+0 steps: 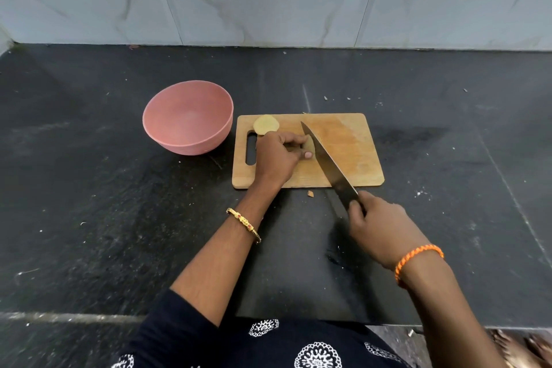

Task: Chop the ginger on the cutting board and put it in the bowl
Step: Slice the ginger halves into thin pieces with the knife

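1. Head view: the left hand (277, 155) pinched the ginger (309, 145) on the cutting board (352, 146), the bowl (188, 116) left of it.
2. The right hand (379, 227) gripped the knife (325, 158), its blade beside the ginger.
3. The ginger looked light, firm and likely to roll; best held well back from the blade.

A person at a kitchen counter, seen from above, wears a dark navy garment (268, 343) printed with white circular, lace-like medallions, filling the bottom centre of the frame; its short sleeve (167, 317) ends above the elbow at lower left. A slim gold bangle (243, 225) set with small red stones circles the left wrist near mid-frame. A braided orange thread band (418, 260) wraps the right wrist at lower right. Both forearms are bare.
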A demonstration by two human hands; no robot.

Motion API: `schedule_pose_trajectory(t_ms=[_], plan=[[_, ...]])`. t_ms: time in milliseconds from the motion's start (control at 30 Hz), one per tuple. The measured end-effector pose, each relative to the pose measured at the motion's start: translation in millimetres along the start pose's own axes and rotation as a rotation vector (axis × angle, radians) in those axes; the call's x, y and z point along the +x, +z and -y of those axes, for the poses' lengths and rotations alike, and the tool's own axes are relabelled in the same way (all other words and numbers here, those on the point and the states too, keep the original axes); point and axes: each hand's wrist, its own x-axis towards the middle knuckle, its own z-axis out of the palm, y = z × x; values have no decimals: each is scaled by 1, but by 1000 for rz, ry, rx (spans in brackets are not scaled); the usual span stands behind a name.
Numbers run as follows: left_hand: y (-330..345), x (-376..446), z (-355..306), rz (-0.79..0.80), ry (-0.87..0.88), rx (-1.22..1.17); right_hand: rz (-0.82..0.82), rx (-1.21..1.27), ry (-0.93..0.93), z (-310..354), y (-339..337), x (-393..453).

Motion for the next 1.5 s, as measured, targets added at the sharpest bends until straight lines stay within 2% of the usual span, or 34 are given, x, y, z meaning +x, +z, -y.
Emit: schedule_pose_trajectory(t_ms=[233, 533, 933, 1267, 1500], plan=[[1, -3, 1, -2, -13, -13, -192, 161, -52, -1, 11, -3], [2, -3, 1, -6, -23, -3, -208, 44, -93, 13, 14, 20], [2, -1, 2, -5, -39, -47, -160, 10, -161, 22, 9, 42], [2, -4, 3, -51, -9, -87, -62, -83, -102, 39, 5, 52], [3, -4, 5, -37, -1, -106, -8, -64, -27, 24, 10, 31]])
